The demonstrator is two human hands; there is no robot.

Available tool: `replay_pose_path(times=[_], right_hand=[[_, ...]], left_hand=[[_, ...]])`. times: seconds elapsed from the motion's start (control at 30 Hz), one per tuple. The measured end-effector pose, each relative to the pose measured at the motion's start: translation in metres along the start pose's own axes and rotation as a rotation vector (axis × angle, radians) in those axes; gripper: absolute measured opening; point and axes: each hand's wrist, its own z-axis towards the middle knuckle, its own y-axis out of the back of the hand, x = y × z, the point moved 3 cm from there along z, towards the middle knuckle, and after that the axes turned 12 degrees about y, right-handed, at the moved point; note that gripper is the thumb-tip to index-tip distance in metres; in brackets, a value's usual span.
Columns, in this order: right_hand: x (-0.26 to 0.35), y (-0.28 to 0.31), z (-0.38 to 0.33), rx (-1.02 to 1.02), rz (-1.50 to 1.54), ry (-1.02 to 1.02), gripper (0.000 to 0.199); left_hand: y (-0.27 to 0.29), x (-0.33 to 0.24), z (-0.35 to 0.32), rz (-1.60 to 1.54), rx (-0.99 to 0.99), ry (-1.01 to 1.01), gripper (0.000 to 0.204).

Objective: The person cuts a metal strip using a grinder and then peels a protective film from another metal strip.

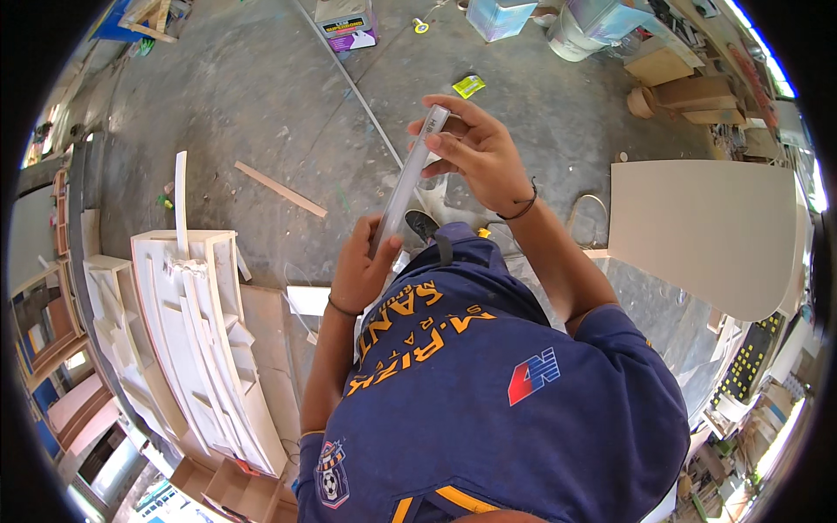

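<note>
1. Your left hand (359, 270) grips the near end of the long pale strip (408, 179), held up over the concrete floor (261, 96).
2. Your right hand (475, 152) pinches its far end.
3. It looks light, thin and stiff; support both ends.

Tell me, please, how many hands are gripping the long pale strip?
2: the left hand grips the long pale strip at its lower end, and the right hand pinches its upper end. None seems hidden.

Shelf unit (196, 340) left, board (697, 231) right.
</note>
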Motion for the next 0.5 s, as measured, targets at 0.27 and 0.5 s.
replay_pose_path(times=[0.27, 0.5], right_hand=[[0.004, -0.008, -0.003, -0.108, 0.000, 0.136, 0.039], [-0.003, -0.006, -0.009, -0.154, -0.298, 0.191, 0.040]], left_hand=[[-0.004, -0.038, 0.022, 0.127, -0.063, -0.047, 0.033], [-0.011, -0.042, 0.019, 0.249, -0.152, -0.077, 0.032]])
